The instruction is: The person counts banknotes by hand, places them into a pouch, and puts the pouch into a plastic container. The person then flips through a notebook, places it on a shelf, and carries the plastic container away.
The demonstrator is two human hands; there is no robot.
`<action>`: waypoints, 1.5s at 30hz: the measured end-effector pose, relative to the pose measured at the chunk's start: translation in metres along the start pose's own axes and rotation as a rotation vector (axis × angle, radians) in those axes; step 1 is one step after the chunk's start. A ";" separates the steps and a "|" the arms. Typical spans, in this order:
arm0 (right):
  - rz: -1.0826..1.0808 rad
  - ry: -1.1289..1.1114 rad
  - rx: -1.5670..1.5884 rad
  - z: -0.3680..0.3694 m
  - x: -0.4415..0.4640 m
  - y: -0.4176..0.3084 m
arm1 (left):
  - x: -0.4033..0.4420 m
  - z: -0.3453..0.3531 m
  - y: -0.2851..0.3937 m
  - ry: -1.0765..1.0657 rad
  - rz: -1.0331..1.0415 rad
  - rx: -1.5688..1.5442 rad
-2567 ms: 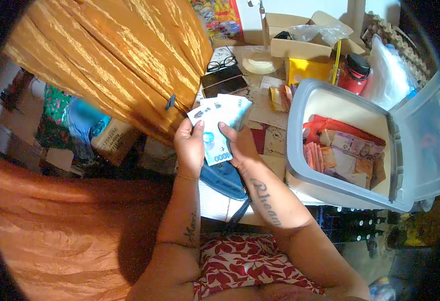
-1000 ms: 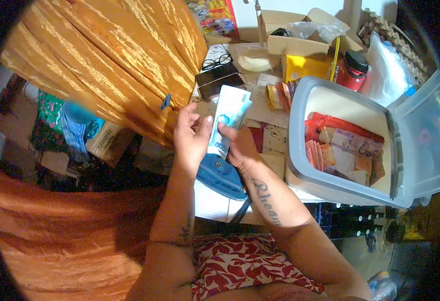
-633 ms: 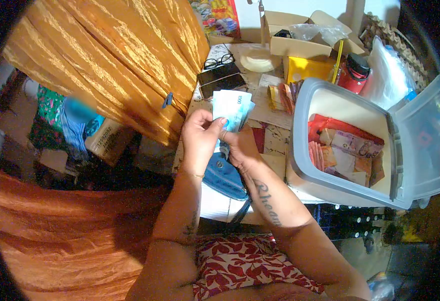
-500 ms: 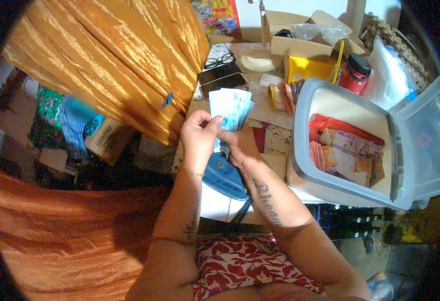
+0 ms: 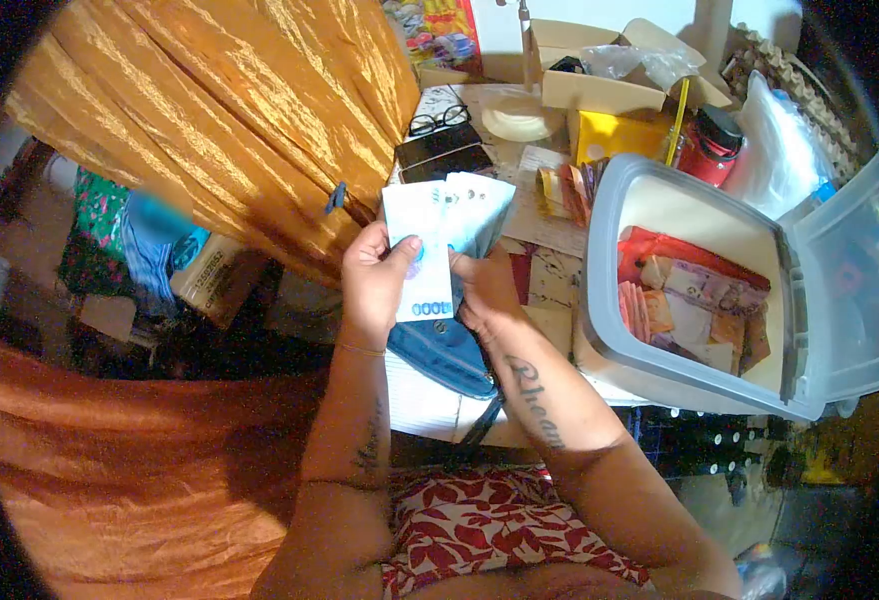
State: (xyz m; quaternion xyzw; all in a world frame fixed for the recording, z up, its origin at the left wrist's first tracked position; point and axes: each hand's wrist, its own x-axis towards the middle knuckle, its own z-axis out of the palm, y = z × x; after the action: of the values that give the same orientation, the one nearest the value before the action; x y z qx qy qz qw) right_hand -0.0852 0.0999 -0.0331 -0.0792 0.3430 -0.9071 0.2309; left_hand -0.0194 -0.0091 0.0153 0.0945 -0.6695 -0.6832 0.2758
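My left hand (image 5: 377, 275) grips the left side of a pale blue banknote (image 5: 427, 285) marked 1000, its thumb on the face. More blue banknotes (image 5: 481, 205) fan out behind and to the right, pinched in my right hand (image 5: 486, 285). Below the notes a dark blue pouch (image 5: 444, 358) lies on white paper, partly under my wrists. To the right, an open plastic bin (image 5: 609, 290) holds a red pouch and several orange and purple banknotes (image 5: 709, 285).
Behind the notes are two dark phones (image 5: 439, 145) and eyeglasses (image 5: 439, 120). Bundled notes (image 5: 564, 190), a yellow packet (image 5: 609, 135), a red jar (image 5: 709, 150) and a cardboard box (image 5: 599, 90) stand farther back. A gold curtain (image 5: 229, 110) hangs at left.
My left hand has moved left with one banknote, spreading it away from the others. Earlier, about one second ago, that hand was open beside the stack.
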 end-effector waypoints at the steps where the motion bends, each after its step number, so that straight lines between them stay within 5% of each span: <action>1: 0.002 -0.002 -0.006 0.001 -0.001 -0.001 | -0.001 0.002 0.000 -0.004 -0.041 0.009; 11: 0.012 0.058 0.066 -0.003 0.005 0.003 | 0.010 -0.021 0.007 0.226 -0.004 0.181; 17: -0.001 -0.014 0.049 0.003 -0.002 -0.005 | 0.000 -0.009 0.004 -0.053 -0.061 0.042; 24: 0.003 0.041 0.009 0.001 -0.001 -0.003 | -0.001 -0.001 -0.002 0.100 -0.029 -0.055; 28: -0.007 0.072 0.057 0.001 0.003 -0.002 | -0.008 -0.013 0.004 -0.050 0.022 -0.126; 36: 0.032 0.085 0.044 0.005 -0.001 -0.007 | -0.010 0.006 0.004 0.183 0.015 0.145; 40: -0.015 0.077 0.091 -0.001 0.004 0.003 | -0.006 0.001 0.012 0.021 0.130 -0.168; 45: -0.027 -0.001 0.050 0.001 0.001 -0.001 | -0.009 0.006 0.008 -0.004 0.105 -0.129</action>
State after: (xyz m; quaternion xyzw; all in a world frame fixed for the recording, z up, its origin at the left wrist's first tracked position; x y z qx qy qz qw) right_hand -0.0858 0.0996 -0.0320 -0.0786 0.3188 -0.9184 0.2208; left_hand -0.0133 0.0009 0.0218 0.0400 -0.6288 -0.7097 0.3152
